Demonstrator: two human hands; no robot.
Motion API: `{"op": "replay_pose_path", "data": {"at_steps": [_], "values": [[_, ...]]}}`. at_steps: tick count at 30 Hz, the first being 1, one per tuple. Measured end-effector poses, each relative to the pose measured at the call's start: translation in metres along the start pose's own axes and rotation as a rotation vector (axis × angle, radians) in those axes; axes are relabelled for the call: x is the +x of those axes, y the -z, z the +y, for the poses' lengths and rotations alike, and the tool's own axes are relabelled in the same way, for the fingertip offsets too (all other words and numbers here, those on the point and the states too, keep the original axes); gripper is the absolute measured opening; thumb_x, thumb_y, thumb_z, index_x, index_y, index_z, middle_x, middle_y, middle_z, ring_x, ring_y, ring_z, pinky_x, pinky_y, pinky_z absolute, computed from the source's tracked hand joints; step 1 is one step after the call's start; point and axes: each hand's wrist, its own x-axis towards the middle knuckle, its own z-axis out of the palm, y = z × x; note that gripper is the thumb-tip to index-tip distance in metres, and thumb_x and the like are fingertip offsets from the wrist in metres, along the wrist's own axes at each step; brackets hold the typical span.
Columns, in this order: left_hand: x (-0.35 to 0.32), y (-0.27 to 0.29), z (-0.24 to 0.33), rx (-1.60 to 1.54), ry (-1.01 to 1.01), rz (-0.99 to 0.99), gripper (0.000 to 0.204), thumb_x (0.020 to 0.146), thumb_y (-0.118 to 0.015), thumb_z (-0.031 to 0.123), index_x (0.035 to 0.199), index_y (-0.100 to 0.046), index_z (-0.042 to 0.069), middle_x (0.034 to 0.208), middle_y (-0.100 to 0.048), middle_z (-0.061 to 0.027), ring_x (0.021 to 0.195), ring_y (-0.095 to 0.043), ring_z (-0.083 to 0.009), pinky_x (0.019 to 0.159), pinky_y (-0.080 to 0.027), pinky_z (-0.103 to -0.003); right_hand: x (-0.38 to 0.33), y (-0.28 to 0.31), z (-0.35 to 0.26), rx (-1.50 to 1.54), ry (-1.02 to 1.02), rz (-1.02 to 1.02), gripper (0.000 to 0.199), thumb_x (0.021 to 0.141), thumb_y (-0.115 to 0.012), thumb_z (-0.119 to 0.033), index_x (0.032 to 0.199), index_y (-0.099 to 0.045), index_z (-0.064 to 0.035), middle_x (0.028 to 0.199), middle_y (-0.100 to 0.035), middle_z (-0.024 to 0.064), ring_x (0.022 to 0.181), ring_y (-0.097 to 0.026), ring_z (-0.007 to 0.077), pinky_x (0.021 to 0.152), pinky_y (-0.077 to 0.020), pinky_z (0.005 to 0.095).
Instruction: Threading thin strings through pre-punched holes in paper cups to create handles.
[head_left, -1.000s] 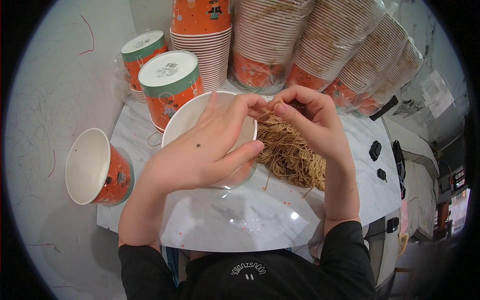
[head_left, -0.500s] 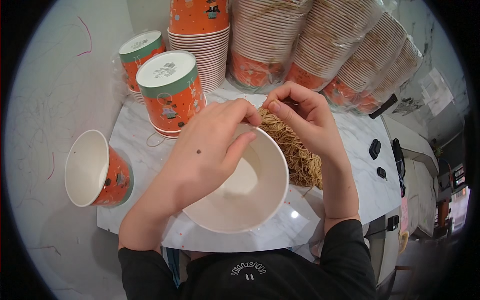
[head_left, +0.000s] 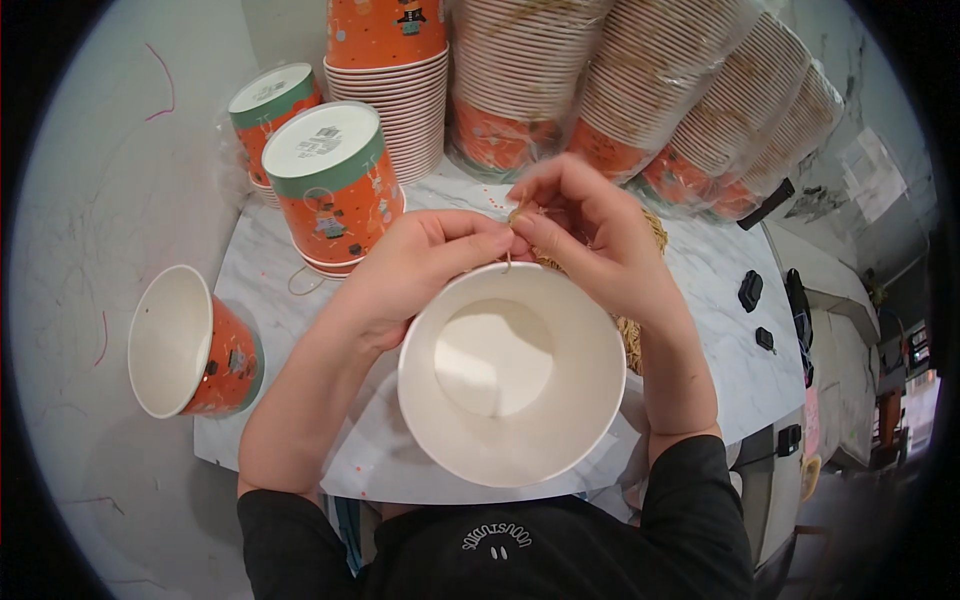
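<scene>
In front of me stands a large white-lined paper bucket (head_left: 475,450), its mouth facing up toward me. Past its far rim my two hands meet. My left hand (head_left: 440,250) is closed in a pinch, thumb and fingertips on a thin tan string (head_left: 508,262) at the rim. My right hand (head_left: 595,235) pinches the same string just beside the left fingertips; its upper fingers are slightly blurred. Partly hidden behind the right hand and the bucket lies a bundle of tan strings (head_left: 632,345).
An orange paper bucket (head_left: 232,360) stands at the left by the wall. Upside-down buckets (head_left: 335,205) and a tall stack (head_left: 390,110) are behind my left hand. Plastic-wrapped bucket stacks (head_left: 520,80) line the back. Small black objects (head_left: 750,290) lie on the marble-patterned table (head_left: 700,370) at right.
The bucket has shifted right. My left hand has moved from over its mouth to behind its far rim, and my right hand has come left, so the fingertips now meet on the string.
</scene>
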Motion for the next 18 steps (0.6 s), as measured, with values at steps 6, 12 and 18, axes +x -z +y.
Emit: {"op": "replay_pose_path", "data": {"at_steps": [6, 12, 18], "values": [[0.002, 0.007, 0.0, -0.076, -0.005, 0.048, 0.02, 0.101, -0.063, 0.014, 0.104, -0.072, -0.003, 0.099, -0.076, -0.0108, 0.086, -0.073, -0.0145, 0.078, -0.06, -0.028, 0.001, 0.045, -0.006, -0.688, 0.27, -0.196, 0.009, 0.09, -0.072, 0.0, 0.099, -0.071, -0.0004, 0.091, -0.067, 0.0055, 0.084, -0.064, 0.0154, 0.067, -0.0481, 0.0279], [-0.002, 0.005, 0.0, -0.068, 0.008, 0.073, 0.017, 0.098, -0.065, 0.012, 0.101, -0.072, -0.003, 0.095, -0.075, -0.0103, 0.083, -0.072, -0.0149, 0.076, -0.059, -0.028, 0.005, 0.015, 0.0, -0.612, 0.596, 0.061, 0.031, 0.077, -0.074, 0.006, 0.106, -0.077, -0.0032, 0.094, -0.069, 0.0086, 0.087, -0.067, 0.0243, 0.071, -0.0531, 0.0333], [-0.023, 0.009, 0.026, -0.034, -0.021, 0.021, 0.013, 0.09, -0.072, 0.01, 0.095, -0.075, -0.002, 0.086, -0.075, -0.0067, 0.073, -0.069, -0.0097, 0.066, -0.054, -0.024, -0.023, -0.016, -0.041, -0.834, 0.919, 0.126, 0.037, 0.063, -0.069, -0.008, 0.098, -0.071, 0.0047, 0.105, -0.067, 0.0114, 0.086, -0.063, 0.0268, 0.073, -0.0554, 0.0349]]}}
